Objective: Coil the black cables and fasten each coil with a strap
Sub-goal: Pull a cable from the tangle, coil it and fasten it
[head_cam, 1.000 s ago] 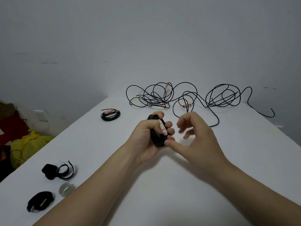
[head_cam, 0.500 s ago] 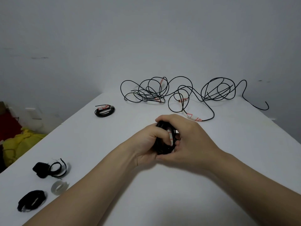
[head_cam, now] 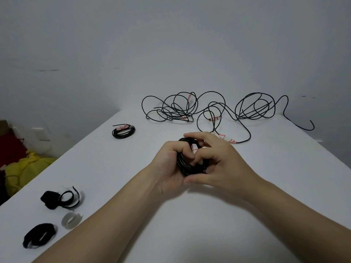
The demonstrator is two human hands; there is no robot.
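Left grip [head_cam: 170,161], right grip [head_cam: 225,164] both curled round coil [head_cam: 184,166] | white table [head_cam: 190,217] | grey wall [head_cam: 171,44]

Single head-worn view — close above the table [head_cam: 190,224], facing forward and down toward the wall [head_cam: 171,44] behind it.

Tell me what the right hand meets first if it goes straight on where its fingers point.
The small black cable coil, which the right hand's fingers already touch; just behind it sit the left hand's curled fingers, gripping the same coil.
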